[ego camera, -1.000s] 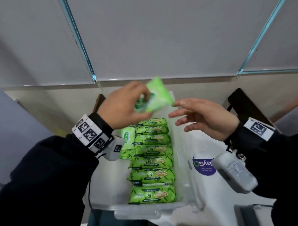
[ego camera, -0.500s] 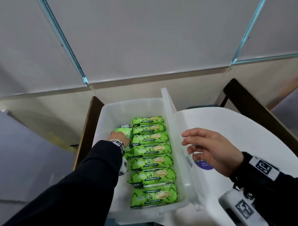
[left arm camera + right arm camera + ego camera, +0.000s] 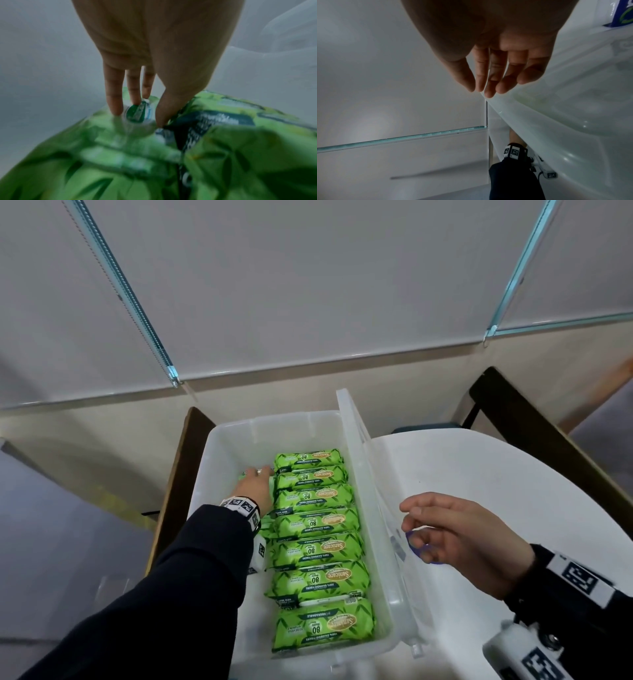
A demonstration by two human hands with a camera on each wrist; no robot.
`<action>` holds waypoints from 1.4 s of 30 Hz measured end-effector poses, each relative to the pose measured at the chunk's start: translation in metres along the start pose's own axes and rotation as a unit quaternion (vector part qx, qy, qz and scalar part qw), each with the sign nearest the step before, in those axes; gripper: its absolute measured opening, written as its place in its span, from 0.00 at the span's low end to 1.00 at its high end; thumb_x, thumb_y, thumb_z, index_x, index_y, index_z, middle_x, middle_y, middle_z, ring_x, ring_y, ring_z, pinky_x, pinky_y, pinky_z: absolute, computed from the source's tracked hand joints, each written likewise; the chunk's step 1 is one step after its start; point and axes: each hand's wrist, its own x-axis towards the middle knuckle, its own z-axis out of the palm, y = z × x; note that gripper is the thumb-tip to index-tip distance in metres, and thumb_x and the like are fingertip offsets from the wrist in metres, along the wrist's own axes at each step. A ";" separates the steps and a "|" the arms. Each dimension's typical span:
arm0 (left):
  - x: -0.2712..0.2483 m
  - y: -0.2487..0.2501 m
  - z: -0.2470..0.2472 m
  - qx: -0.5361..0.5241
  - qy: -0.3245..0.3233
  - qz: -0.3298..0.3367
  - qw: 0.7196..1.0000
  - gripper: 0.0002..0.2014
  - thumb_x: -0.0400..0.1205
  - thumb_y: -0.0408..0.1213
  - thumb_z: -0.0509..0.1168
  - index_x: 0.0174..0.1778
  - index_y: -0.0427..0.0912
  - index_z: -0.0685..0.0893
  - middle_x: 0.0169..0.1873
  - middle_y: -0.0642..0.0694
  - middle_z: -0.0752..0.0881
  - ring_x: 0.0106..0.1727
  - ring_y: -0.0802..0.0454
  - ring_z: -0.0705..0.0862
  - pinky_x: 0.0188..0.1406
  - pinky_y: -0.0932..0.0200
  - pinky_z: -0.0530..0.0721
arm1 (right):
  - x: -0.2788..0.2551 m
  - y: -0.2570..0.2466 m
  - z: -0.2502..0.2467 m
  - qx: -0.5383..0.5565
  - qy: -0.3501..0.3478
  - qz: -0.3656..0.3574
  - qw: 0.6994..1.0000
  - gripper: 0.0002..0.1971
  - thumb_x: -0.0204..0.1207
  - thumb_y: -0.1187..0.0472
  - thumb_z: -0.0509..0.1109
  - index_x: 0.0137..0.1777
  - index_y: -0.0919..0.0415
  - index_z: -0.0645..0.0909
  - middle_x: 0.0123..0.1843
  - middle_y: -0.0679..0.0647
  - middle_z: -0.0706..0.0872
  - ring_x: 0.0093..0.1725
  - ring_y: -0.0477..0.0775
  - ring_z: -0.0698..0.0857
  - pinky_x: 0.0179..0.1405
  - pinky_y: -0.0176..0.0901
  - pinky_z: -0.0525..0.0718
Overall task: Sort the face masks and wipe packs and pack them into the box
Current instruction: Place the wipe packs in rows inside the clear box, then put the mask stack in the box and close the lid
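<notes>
A clear plastic box [image 3: 219, 440] holds a row of several green wipe packs [image 3: 318, 553] along its right side. My left hand [image 3: 257, 478] is down in the box, left of that row near the far end. Its straight fingers [image 3: 115, 105] press on another green wipe pack [image 3: 102, 155], and the thumb dips into the gap beside the row. My right hand [image 3: 421, 525] hovers with relaxed fingers and holds nothing. Its fingertips [image 3: 489, 93] are at the edge of the raised translucent lid [image 3: 363, 460]. No face masks are in view.
The box's lid leans up along the box's right side and carries a purple sticker [image 3: 416, 546]. A white round table [image 3: 479, 474] lies to the right, with a dark chair [image 3: 534, 426] behind it. A brown wooden edge [image 3: 178, 481] runs along the box's left side.
My left hand has brought the wipe pack down from the air into the box, left of the row. My right hand has sunk lower, beside the lid.
</notes>
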 end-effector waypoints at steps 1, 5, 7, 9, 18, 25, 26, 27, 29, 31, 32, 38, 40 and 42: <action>0.000 -0.002 0.005 -0.012 -0.020 0.008 1.000 0.34 0.77 0.31 0.68 0.82 0.49 0.70 0.73 0.37 0.71 0.71 0.33 0.78 0.73 0.41 0.79 | 0.000 0.001 -0.001 0.001 -0.001 0.000 1.000 0.07 0.79 0.66 0.71 0.54 0.66 0.88 0.44 0.64 0.86 0.36 0.59 0.80 0.34 0.48 0.75; -0.001 -0.003 0.014 -0.039 -0.054 -0.021 0.998 0.35 0.79 0.36 0.62 0.85 0.58 0.68 0.76 0.40 0.67 0.76 0.34 0.69 0.81 0.43 0.68 | 0.000 0.006 -0.005 -0.006 -0.014 0.008 1.000 0.12 0.75 0.63 0.74 0.56 0.68 0.87 0.44 0.64 0.85 0.35 0.58 0.79 0.34 0.48 0.76; -0.005 0.002 0.007 -0.039 -0.063 -0.026 0.997 0.35 0.79 0.34 0.61 0.85 0.61 0.69 0.79 0.40 0.66 0.77 0.33 0.69 0.82 0.41 0.69 | -0.003 0.006 -0.010 -0.010 -0.013 0.012 1.000 0.14 0.71 0.62 0.75 0.55 0.67 0.88 0.44 0.64 0.85 0.35 0.58 0.79 0.32 0.47 0.76; -0.009 0.009 -0.014 -0.046 -0.049 -0.014 0.998 0.32 0.81 0.32 0.61 0.83 0.57 0.74 0.80 0.37 0.70 0.77 0.33 0.74 0.80 0.42 0.73 | -0.010 0.005 -0.020 -0.017 -0.007 0.009 1.000 0.10 0.75 0.64 0.74 0.54 0.67 0.88 0.44 0.64 0.86 0.35 0.59 0.80 0.31 0.46 0.77; -0.211 0.161 -0.182 -0.275 0.205 0.206 0.917 0.11 0.83 0.48 0.71 0.61 0.56 0.87 0.49 0.58 0.91 0.46 0.60 0.89 0.49 0.49 0.88 | -0.066 -0.008 -0.123 -0.170 0.017 -0.059 0.984 0.08 0.78 0.64 0.76 0.54 0.66 0.87 0.46 0.65 0.91 0.41 0.55 0.85 0.35 0.42 0.79; -0.312 0.355 -0.120 -0.231 0.048 0.425 0.874 0.31 0.76 0.66 0.66 0.74 0.59 0.79 0.63 0.61 0.83 0.62 0.63 0.82 0.63 0.57 0.81 | -0.085 0.028 -0.238 -0.517 0.001 -0.067 0.854 0.12 0.75 0.46 0.79 0.57 0.42 0.85 0.54 0.43 0.90 0.51 0.43 0.87 0.57 0.41 0.84; -0.306 0.377 -0.091 -0.183 -0.001 0.435 0.882 0.36 0.76 0.68 0.66 0.78 0.57 0.75 0.68 0.58 0.81 0.67 0.60 0.80 0.68 0.55 0.79 | -0.085 0.042 -0.256 -0.559 -0.009 -0.045 0.828 0.19 0.74 0.42 0.78 0.63 0.43 0.83 0.62 0.43 0.88 0.58 0.45 0.86 0.63 0.44 0.82; -0.298 0.396 -0.059 -0.137 -0.045 0.438 0.887 0.41 0.76 0.69 0.69 0.83 0.54 0.70 0.74 0.53 0.77 0.73 0.55 0.77 0.73 0.52 0.76 | -0.085 0.057 -0.274 -0.595 -0.020 -0.025 0.803 0.28 0.72 0.38 0.78 0.70 0.44 0.79 0.69 0.45 0.85 0.65 0.47 0.83 0.68 0.45 0.80; -0.285 0.423 0.004 -0.055 -0.114 0.432 0.893 0.52 0.73 0.69 0.73 0.88 0.49 0.60 0.82 0.46 0.68 0.81 0.45 0.69 0.79 0.45 0.72 | -0.083 0.091 -0.306 -0.643 -0.041 -0.008 0.764 0.47 0.63 0.30 0.78 0.81 0.46 0.69 0.81 0.48 0.74 0.77 0.52 0.74 0.77 0.50 0.73; -0.279 0.442 0.058 0.000 -0.154 0.416 0.896 0.64 0.67 0.71 0.76 0.90 0.46 0.50 0.88 0.41 0.58 0.87 0.41 0.60 0.84 0.41 0.64 | -0.081 0.122 -0.334 -0.687 -0.064 0.003 0.724 0.63 0.55 0.25 0.79 0.88 0.47 0.56 0.88 0.50 0.61 0.86 0.56 0.61 0.84 0.58 0.64; -0.278 0.450 0.080 0.024 -0.166 0.407 0.898 0.69 0.64 0.72 0.77 0.90 0.45 0.46 0.89 0.39 0.53 0.89 0.40 0.55 0.86 0.40 0.60 | -0.080 0.134 -0.347 -0.708 -0.073 0.012 0.702 0.68 0.53 0.25 0.80 0.90 0.47 0.49 0.91 0.50 0.54 0.89 0.58 0.54 0.87 0.62 0.58; -0.285 0.477 0.151 0.101 -0.189 0.375 0.902 0.80 0.54 0.76 0.78 0.88 0.51 0.29 0.90 0.37 0.40 0.90 0.34 0.42 0.87 0.29 0.46 | -0.074 0.170 -0.398 -0.759 -0.101 -0.019 0.643 0.78 0.49 0.34 0.87 0.90 0.50 0.36 0.92 0.49 0.42 0.90 0.58 0.42 0.86 0.71 0.45; -0.289 0.484 0.155 0.110 -0.166 0.368 0.909 0.76 0.59 0.73 0.77 0.88 0.49 0.31 0.89 0.37 0.44 0.89 0.34 0.47 0.86 0.31 0.49 | -0.072 0.177 -0.404 -0.765 -0.085 -0.054 0.637 0.76 0.51 0.33 0.85 0.90 0.53 0.37 0.91 0.51 0.48 0.89 0.59 0.48 0.86 0.67 0.50; -0.292 0.489 0.155 0.125 -0.129 0.365 0.913 0.70 0.63 0.69 0.75 0.89 0.46 0.36 0.88 0.37 0.53 0.86 0.35 0.57 0.85 0.33 0.55 | -0.068 0.181 -0.408 -0.755 -0.072 -0.097 0.645 0.71 0.52 0.32 0.82 0.90 0.55 0.44 0.88 0.51 0.57 0.86 0.58 0.57 0.85 0.59 0.57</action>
